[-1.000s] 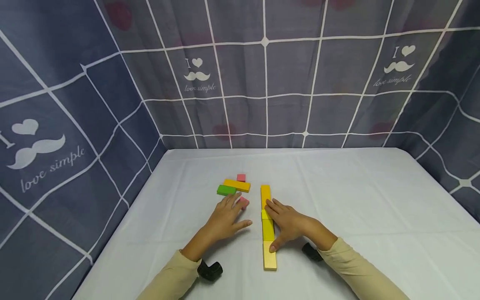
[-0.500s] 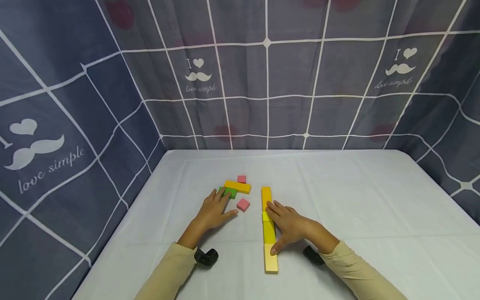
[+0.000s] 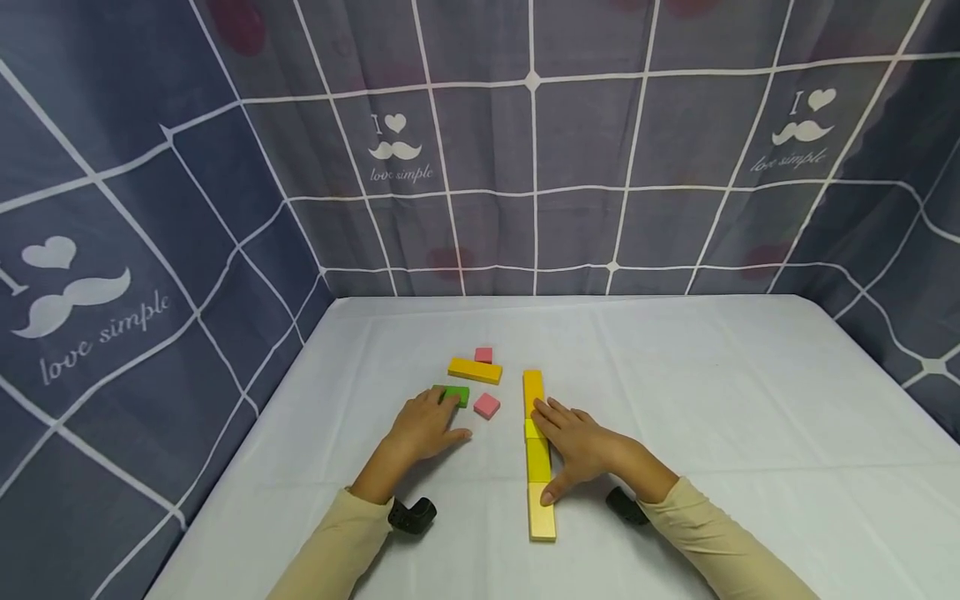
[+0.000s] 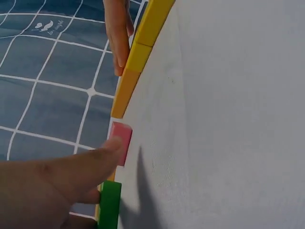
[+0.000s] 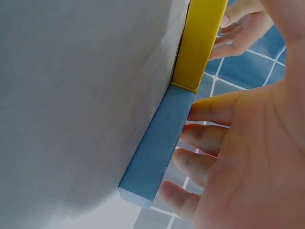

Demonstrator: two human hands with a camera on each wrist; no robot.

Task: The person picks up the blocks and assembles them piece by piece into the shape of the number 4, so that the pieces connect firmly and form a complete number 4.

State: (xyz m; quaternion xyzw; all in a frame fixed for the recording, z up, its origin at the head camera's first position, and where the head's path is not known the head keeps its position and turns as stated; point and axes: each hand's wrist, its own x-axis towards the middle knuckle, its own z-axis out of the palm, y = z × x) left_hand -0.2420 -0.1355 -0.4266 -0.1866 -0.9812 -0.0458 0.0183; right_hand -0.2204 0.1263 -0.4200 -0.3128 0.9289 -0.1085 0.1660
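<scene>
The head view shows a grey curtain [image 3: 585, 233] saying "I", a heart, a moustache and "love simple", behind a white cloth [image 3: 712, 400] with soft creases. The left hand [image 3: 420, 427] is loosely bent, fingertips on a green block [image 3: 461, 395]; the right hand [image 3: 581, 442] is spread out on a yellow row [image 3: 537, 458]. In the left wrist view, the thumb points near a pink block [image 4: 125, 136]; the curtain's writing is blurry. In the right wrist view, relaxed fingers touch a blue block [image 5: 159, 143].
</scene>
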